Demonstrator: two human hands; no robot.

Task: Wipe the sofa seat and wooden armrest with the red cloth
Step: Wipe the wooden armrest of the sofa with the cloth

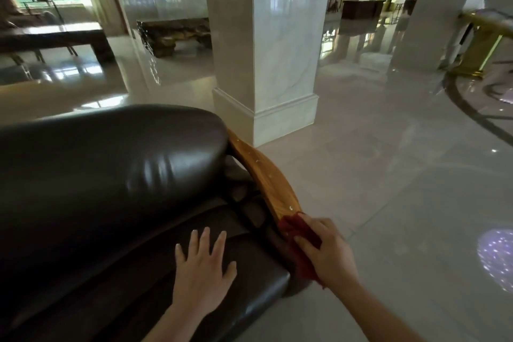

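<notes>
A dark brown leather sofa fills the lower left, its seat cushion [249,283] in front of a bulging backrest [111,164]. Along its right side runs a curved wooden armrest [266,175] with pale specks on it. My right hand [324,250] presses the red cloth [299,241] onto the near end of the armrest; the cloth drapes down over the armrest's front. My left hand [202,266] lies flat on the seat cushion, fingers spread, holding nothing.
A white marble pillar [266,50] stands just beyond the armrest. Glossy tiled floor [388,189] stretches to the right. A dark low table [55,36] and a carved wooden bench [175,33] are far left; a gold-framed stand [483,44] is far right.
</notes>
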